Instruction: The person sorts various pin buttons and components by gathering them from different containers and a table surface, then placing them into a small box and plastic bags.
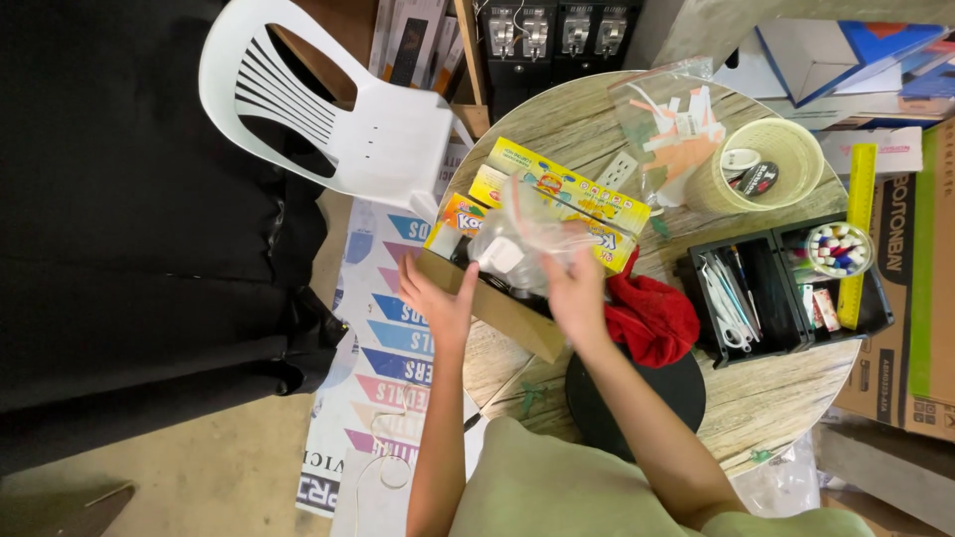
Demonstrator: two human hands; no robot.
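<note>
My left hand [438, 301] rests on the near-left corner of an open brown cardboard box [502, 311] at the round table's left edge. Over that box, my right hand [578, 293] grips a clear plastic bag [522, 239] with a white piece inside. Behind the bag lie yellow boxes of colouring supplies [572, 194]. A red cloth [652, 318] is bunched just right of my right hand.
A white plastic chair [343, 109] stands at the table's far left. On the wooden table [776, 388] are a large tape roll [761, 164], a black organiser [786, 293] with scissors and markers, a yellow ruler [856, 234], a bag of paper scraps [671, 124] and a black round disc [686, 393]. Cardboard cartons [920, 288] are stacked right.
</note>
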